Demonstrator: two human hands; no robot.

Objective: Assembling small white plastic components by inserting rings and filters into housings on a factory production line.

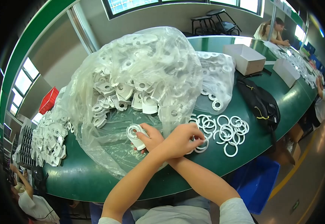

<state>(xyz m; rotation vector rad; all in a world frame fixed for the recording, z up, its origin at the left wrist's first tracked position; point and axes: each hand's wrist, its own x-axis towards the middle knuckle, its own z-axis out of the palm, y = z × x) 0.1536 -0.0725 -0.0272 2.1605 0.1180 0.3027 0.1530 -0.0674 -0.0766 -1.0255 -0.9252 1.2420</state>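
Note:
My forearms are crossed, the left one over the right. My right hand (152, 139), on the left side of the crossing, grips a white plastic part (134, 135) with a round, ringed end and a hole in its middle. To the right, my left hand (184, 139) is over the edge of a pile of white plastic rings (227, 130), some of them with a gap. Its fingers are curled, and whatever may be in them is hidden. Behind both hands, a large clear plastic bag (158, 56) lies open, full of similar white parts (123, 90).
A smaller clear bag (222, 71) of rings, an open white box (246, 61) and a black bag (259, 100) lie on the green table (84, 183). More white parts (50, 138) are heaped left. A blue bin (257, 183) is below the right edge. Other people sit nearby.

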